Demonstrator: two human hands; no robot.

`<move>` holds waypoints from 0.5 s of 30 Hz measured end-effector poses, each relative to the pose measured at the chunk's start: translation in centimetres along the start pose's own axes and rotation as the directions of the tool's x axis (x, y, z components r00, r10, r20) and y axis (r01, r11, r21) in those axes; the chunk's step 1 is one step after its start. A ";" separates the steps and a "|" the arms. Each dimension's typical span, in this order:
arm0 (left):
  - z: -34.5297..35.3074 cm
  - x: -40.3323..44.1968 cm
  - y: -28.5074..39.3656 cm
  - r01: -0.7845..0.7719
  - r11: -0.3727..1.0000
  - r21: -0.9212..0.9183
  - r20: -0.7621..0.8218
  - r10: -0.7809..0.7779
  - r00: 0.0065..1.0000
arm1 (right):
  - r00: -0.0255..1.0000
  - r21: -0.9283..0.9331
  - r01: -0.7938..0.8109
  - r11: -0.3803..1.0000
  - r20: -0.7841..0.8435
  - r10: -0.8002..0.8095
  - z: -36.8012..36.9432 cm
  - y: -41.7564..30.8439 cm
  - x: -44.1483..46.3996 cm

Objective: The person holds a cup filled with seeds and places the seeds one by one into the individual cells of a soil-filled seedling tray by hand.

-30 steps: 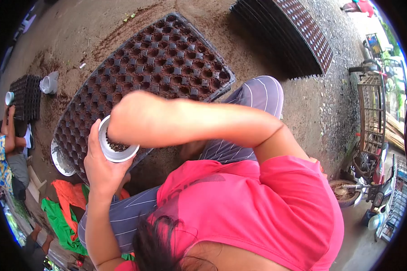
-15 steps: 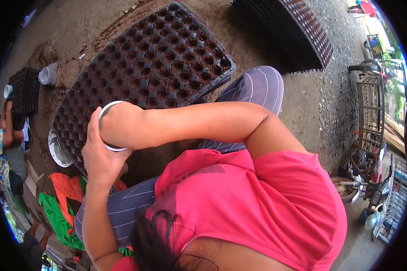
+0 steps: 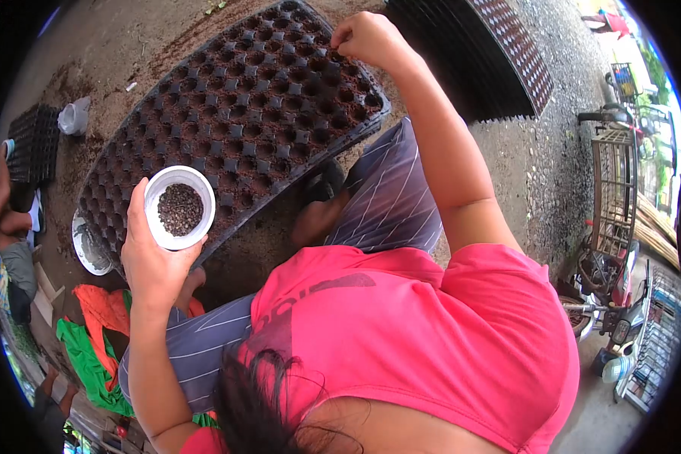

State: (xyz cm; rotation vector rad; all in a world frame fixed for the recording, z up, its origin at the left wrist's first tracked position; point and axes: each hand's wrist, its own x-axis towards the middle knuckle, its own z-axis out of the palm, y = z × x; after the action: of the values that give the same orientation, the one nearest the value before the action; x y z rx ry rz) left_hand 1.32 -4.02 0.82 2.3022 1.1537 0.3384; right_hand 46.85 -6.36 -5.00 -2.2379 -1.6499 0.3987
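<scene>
Pink shirt (image 3: 431, 333) (dark print (image 3: 344, 284)), striped trousers (image 3: 390, 200)

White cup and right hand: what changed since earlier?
The right hand came out of the white cup, moving forward and right to the edge of the dark tray, exposing the grains; whether it pinches any is unclear. The left hand still holds the cup.

Left fingers (image 3: 138, 208) grip white cup (image 3: 177, 177); right fingers (image 3: 343, 35) hang over tray (image 3: 238, 113).

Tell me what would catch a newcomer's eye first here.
Likely the bright pink shirt, lower middle. Next, the soil-filled seedling tray, upper left of centre, with the right hand at its right edge. Then the white cup of dark grains, in the left hand, left of centre.
</scene>
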 end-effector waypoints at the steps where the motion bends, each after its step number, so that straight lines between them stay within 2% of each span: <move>1: 0.0 0.0 0.1 0.001 1.000 -0.011 0.001 -0.001 1.000 | 1.000 0.002 -0.003 1.000 0.000 0.003 0.3 0.3 0.1; 7: -0.1 0.1 0.4 -0.028 0.999 -0.022 -0.004 0.028 1.000 | 0.997 0.018 0.050 0.999 0.051 -0.051 -0.2 0.1 -0.6; 10: -0.1 0.0 0.2 -0.032 0.999 -0.033 -0.009 0.031 0.999 | 0.994 0.039 0.024 0.999 0.108 -0.028 -0.4 0.6 -1.3; 12: -0.1 -0.1 0.1 -0.027 0.999 -0.038 -0.010 0.027 1.000 | 0.987 0.100 -0.078 0.992 0.145 0.063 -0.4 0.6 -1.6; 15: -0.2 -0.2 0.0 -0.013 0.998 -0.069 0.007 0.013 1.000 | 0.990 0.076 -0.056 0.996 0.131 0.046 -0.7 0.3 -1.9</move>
State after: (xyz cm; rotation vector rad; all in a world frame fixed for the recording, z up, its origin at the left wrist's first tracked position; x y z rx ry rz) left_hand 1.09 -4.15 0.99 2.2502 1.1066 0.3683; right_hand 46.85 -8.37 -4.45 -2.2417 -1.6110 0.6237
